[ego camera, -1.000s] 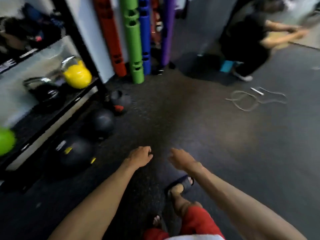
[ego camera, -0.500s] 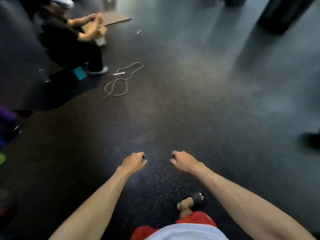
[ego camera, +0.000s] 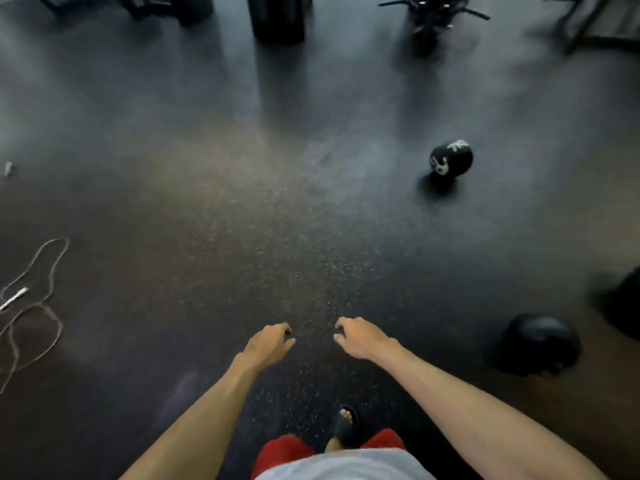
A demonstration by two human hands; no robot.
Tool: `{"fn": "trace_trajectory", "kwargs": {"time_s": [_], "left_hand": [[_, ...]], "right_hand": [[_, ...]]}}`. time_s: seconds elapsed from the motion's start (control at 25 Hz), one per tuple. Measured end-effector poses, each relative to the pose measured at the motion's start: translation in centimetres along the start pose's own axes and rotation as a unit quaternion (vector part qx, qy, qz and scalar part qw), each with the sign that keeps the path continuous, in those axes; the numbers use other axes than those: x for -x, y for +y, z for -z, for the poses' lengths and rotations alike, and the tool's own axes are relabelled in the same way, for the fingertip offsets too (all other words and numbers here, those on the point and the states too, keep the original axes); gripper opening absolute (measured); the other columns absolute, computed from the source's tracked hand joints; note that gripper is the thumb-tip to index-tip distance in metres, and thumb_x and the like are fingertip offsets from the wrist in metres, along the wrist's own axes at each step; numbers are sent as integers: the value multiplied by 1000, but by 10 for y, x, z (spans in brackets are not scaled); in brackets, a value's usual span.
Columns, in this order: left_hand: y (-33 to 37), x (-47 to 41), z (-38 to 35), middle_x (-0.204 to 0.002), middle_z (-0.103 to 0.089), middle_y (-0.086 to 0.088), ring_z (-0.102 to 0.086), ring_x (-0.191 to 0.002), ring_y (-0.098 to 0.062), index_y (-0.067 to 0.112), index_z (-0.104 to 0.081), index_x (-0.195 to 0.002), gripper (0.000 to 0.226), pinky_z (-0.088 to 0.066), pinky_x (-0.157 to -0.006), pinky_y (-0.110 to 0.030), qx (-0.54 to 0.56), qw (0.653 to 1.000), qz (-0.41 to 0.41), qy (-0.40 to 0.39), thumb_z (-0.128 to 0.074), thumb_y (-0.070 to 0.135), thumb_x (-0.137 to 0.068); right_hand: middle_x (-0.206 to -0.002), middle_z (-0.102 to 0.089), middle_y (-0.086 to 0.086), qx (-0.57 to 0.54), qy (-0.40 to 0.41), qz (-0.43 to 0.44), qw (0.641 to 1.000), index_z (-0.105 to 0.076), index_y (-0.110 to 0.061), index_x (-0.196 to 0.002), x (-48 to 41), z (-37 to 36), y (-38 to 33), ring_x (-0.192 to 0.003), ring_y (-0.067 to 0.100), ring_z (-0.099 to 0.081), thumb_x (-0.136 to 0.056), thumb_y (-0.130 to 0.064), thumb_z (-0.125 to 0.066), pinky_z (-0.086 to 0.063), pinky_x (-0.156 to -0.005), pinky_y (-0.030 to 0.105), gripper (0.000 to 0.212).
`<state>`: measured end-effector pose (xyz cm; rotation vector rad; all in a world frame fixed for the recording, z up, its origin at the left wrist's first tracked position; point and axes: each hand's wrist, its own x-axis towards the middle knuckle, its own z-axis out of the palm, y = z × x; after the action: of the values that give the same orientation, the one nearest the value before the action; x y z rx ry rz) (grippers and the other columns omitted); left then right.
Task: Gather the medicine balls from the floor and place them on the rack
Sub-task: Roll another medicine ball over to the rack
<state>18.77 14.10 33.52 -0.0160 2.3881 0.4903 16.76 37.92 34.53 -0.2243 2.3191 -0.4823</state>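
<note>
View: head camera, looking down at a dark speckled floor [ego camera: 214,216].
Hands, count: 2, both stretched forward over the floor, near each other but apart.
Left hand [ego camera: 268,345]: fingers loosely curled, holding nothing, touching nothing.
Right hand [ego camera: 360,337]: same, loose curl, nothing in it.
Medicine balls, count: 2 certain, both black, both on the floor to the person's right, well apart from each other.
Marked ball [ego camera: 452,160]: the farther one, ahead and right of the hands; white print sits on its top and on its lower left face.
Plain ball [ego camera: 540,345]: nearer, level with the hands, well right of the right hand; no print visible.
Axis: both read as round, so no long axis; only the marked ball's print gives a facing.
Dark shape at right edge [ego camera: 625,306]: cut off by the frame; cannot tell whether it is a ball.
Cord [ego camera: 38,299]: 1, pale, looped on the floor at far left.
Feet, count: 1 seen, in a dark sandal [ego camera: 346,422], below the hands.
Focus: far equipment at top blurred, not identifiable.
</note>
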Motion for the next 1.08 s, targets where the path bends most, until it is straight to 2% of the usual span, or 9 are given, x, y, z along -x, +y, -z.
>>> {"fn": "trace_trajectory", "kwargs": {"time_s": [0.16, 0.36, 0.48, 0.72, 0.88, 1.08], "left_hand": [[78, -84, 27, -114, -71, -8, -66, -103, -27, 12, -60, -121, 32, -54, -85, -39, -64, 994, -81, -35, -53, 35, -100], [175, -200, 62, -110, -71, -4, -67, -101, -25, 18, -63, -115, 30, -53, -84, -37, -109, 982, -134, -73, -55, 41, -97], [229, -280, 94, -113, -71, -9, -67, -107, -29, 14, -63, -119, 31, -52, -87, -39, -135, 969, -189, -86, -55, 35, -98], [315, -418, 188, -116, -71, -9, -68, -104, -27, 14, -63, -123, 33, -52, -85, -37, -177, 951, -233, -99, -53, 35, -100], [358, -504, 237, -118, -70, -9, -67, -106, -28, 14, -63, -123, 34, -53, -86, -38, -187, 949, -232, -102, -53, 36, -99], [437, -621, 293, -121, -69, -9, -67, -110, -27, 11, -62, -125, 33, -51, -88, -36, -167, 957, -215, -101, -53, 32, -101]], "right_hand": [[-127, -65, 10, -72, 29, -79, 994, -54, -17, -135, -11, 43, 65, -109, 28, -64, -102, -37, -47, -53, -93, 44, 39], [-129, -63, 7, -146, 70, -163, 973, -53, -20, -136, -49, 108, 134, -112, 24, -64, -102, -37, -49, -54, -93, 42, 39], [-123, -66, 5, -166, 90, -202, 961, -54, -19, -135, -90, 165, 168, -108, 22, -65, -102, -36, -50, -54, -92, 41, 37], [-118, -67, 7, -217, 132, -230, 939, -56, -16, -131, -172, 299, 217, -106, 25, -65, -101, -37, -50, -53, -93, 44, 37], [-121, -67, 11, -225, 142, -230, 936, -58, -15, -129, -233, 376, 252, -110, 31, -64, -100, -38, -50, -52, -91, 42, 38], [-120, -67, 8, -234, 124, -205, 942, -57, -17, -129, -326, 484, 328, -107, 26, -65, -100, -38, -50, -53, -93, 46, 37]]}}
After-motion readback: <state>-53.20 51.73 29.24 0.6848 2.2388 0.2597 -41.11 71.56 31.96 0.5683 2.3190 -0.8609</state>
